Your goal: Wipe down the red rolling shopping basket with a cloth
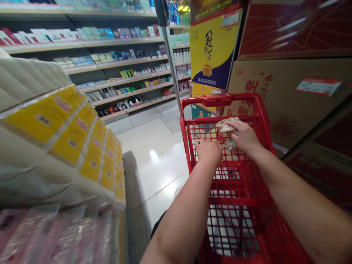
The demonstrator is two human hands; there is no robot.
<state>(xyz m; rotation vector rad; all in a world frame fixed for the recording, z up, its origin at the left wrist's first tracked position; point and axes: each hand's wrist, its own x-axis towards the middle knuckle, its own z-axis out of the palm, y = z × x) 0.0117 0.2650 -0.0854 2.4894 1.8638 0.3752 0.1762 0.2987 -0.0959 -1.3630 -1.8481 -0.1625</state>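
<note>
The left hand (209,151) rests with its fingers curled over the red plastic lattice of a shopping cart (220,201); how tightly it closes is unclear. The right hand (243,135) has its grip bunched around a crumpled cloth (228,126), pressed near the top of the same lattice, to the right of the left hand.

The cart stands on a shiny pale tiled floor (154,146) in a store aisle. Shelves (118,66) of small boxes, tubes and bottles line the far side. Stacked cartons (286,99), some brown and some red, rise on the right, beside a yellow and purple box (214,47). At left are yellow-labelled packs (66,124) in clear wrapping.

The cloth looks off-white with darker mottling, loosely wadded, part of it hanging below the right hand's fingers.
</note>
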